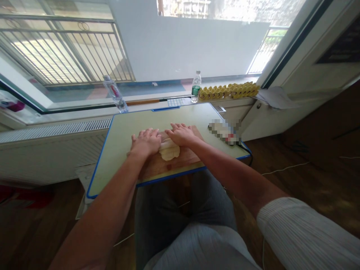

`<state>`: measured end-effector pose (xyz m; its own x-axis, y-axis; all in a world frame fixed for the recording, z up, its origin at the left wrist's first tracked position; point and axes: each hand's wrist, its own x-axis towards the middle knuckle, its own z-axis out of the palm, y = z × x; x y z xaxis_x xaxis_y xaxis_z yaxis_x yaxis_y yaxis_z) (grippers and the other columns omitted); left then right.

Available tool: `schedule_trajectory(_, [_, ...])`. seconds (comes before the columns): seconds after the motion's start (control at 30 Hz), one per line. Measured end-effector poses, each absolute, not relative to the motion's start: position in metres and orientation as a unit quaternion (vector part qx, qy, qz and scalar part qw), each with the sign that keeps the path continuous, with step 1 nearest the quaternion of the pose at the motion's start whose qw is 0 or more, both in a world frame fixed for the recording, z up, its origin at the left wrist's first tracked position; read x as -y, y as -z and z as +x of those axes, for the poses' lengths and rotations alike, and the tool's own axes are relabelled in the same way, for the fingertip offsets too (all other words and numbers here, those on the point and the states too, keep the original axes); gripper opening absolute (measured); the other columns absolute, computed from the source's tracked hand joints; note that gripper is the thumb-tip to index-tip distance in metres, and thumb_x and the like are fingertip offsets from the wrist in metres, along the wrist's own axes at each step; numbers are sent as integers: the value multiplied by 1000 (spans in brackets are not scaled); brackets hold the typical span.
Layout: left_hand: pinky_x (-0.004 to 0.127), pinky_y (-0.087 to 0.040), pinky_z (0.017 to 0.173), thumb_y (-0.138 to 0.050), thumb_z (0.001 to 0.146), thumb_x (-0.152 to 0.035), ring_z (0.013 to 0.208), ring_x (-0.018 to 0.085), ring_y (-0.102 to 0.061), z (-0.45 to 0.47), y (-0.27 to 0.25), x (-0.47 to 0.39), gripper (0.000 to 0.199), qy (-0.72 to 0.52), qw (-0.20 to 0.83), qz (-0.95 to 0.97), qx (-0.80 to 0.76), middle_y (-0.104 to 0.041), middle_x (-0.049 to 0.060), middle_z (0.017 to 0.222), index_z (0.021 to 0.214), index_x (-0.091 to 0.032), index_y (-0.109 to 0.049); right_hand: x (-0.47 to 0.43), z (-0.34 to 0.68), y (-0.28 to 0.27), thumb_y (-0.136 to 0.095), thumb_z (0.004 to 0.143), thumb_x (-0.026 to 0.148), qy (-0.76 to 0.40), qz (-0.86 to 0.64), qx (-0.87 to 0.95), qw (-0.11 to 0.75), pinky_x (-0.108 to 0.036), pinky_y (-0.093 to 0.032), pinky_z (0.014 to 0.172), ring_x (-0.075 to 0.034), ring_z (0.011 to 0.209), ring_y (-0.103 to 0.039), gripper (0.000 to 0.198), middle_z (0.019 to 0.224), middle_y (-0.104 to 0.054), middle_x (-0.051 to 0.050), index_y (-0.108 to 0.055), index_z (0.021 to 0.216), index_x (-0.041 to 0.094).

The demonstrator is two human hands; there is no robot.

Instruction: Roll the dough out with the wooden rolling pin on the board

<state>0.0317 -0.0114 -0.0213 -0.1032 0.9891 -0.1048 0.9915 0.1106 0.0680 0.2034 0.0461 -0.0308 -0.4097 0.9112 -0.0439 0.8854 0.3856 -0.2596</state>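
A flattened piece of pale dough [169, 153] lies on a wooden board [187, 159] near the front of the small table. Across its far part runs a pale bar that looks like a rolling pin [167, 143], its ends hidden beneath my hands. My left hand [147, 140] rests palm down at the left of the dough, fingers stretched forward. On the other side my right hand [182, 134] lies flat with its fingers spread, pressing from above. Neither hand is wrapped round anything that I can see.
A light green folding table [120, 129] with a blue rim holds the board. At its right edge is a blurred-out object [223, 131] with a black cord. Along the windowsill stand two plastic bottles [196, 88] [115, 93], yellow egg trays [229, 91] and papers [277, 97].
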Motion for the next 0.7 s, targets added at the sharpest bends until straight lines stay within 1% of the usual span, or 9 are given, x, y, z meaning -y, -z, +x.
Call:
schedule_trajectory(0.2, [71,-25,126,-15,104,-53,159,34,-33,29,23,6,69,13,70,673,-736,-32,6,176,164,-30,-39,-47,202,30,-26,108,63,-120,-535,834,51,-71,-26,122,-39,154,-36,68,169,-41,-14,-41,162,26])
schedule_trajectory(0.33, [70,-25,126,-12,105,-52,157,33,-35,35,23,23,69,6,55,684,-728,-35,7,174,163,-30,-41,-33,207,35,-27,108,61,-97,-533,837,70,-65,-27,123,-38,154,-36,70,167,-45,-15,-40,164,21])
schedule_trajectory(0.47, [70,-27,125,-13,105,-49,155,34,-39,43,24,43,69,-17,38,685,-728,-40,9,172,162,-26,-43,-16,211,40,-31,108,57,-76,-537,835,92,-66,-23,126,-39,155,-34,71,168,-43,-15,-37,165,16])
schedule_trajectory(0.6, [69,-24,127,-14,105,-49,158,33,-35,51,22,60,69,-24,46,670,-740,-37,7,173,163,-25,-43,1,215,41,-31,108,56,-61,-531,839,105,-66,-21,127,-39,157,-31,70,170,-41,-14,-37,165,15])
schedule_trajectory(0.7, [67,-24,128,-15,106,-48,158,33,-35,57,23,77,69,-29,31,668,-743,-36,7,173,164,-24,-42,17,219,41,-30,109,56,-45,-536,835,113,-65,-19,128,-39,158,-30,72,170,-40,-15,-36,166,12])
